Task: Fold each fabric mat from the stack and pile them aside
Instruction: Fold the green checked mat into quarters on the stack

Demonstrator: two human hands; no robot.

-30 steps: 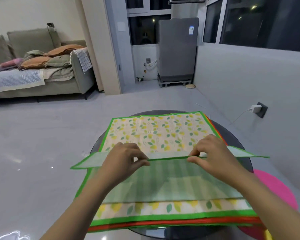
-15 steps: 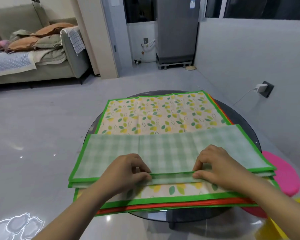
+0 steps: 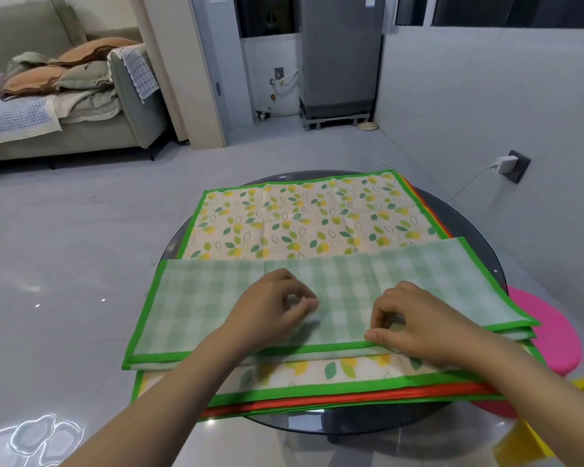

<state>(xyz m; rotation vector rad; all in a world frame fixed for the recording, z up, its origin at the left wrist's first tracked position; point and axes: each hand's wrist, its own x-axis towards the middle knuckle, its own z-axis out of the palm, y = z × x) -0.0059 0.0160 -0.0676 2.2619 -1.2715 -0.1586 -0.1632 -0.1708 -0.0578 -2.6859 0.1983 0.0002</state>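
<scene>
Your left hand (image 3: 277, 306) hovers, fingers loosely curled, holding nothing; your right hand (image 3: 415, 323) pins the folded mat (image 3: 196, 298) at its near edge. Mat lies across the stack's (image 3: 304, 217) near half. Risk: uneven pressure may skew the fold.

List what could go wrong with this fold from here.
1. The folded mat juts past the stack on the left, so a tug may drag it askew.
2. The left hand seems off the cloth; only the right hand touches the near edge, which may spring open.
3. The stack overhangs the round table and could slide.
</scene>
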